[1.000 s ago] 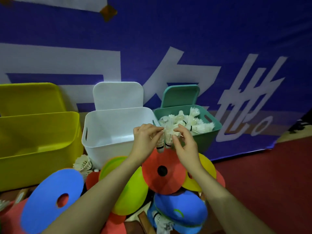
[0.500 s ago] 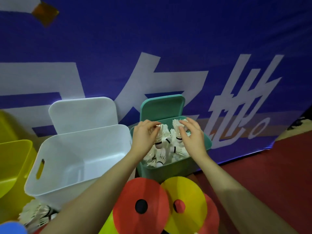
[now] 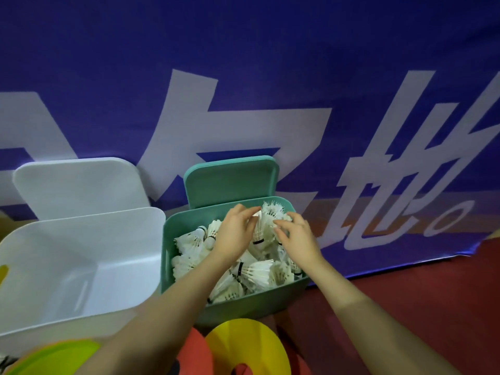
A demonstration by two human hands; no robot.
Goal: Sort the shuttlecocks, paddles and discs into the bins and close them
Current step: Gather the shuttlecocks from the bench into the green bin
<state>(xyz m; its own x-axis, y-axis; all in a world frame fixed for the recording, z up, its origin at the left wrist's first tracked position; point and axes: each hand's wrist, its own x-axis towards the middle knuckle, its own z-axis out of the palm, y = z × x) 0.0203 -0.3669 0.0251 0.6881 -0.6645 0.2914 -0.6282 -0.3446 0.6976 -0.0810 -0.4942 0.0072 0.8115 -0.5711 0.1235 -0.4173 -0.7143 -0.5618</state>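
Your left hand (image 3: 234,234) and right hand (image 3: 296,236) hang over the far half of the green bin (image 3: 189,288), fingers curled and pinching a small upright stack of shuttlecocks (image 3: 263,226) between them, cork ends down, long axis near vertical. Nearest you, below your wrists, lie the yellow disc (image 3: 249,345) and red disc (image 3: 193,353). The heap of shuttlecocks sits directly under your palms, so release is straight down. Left of your left hand stands the white bin (image 3: 81,307); beyond your fingertips the green lid (image 3: 230,182) leans open.
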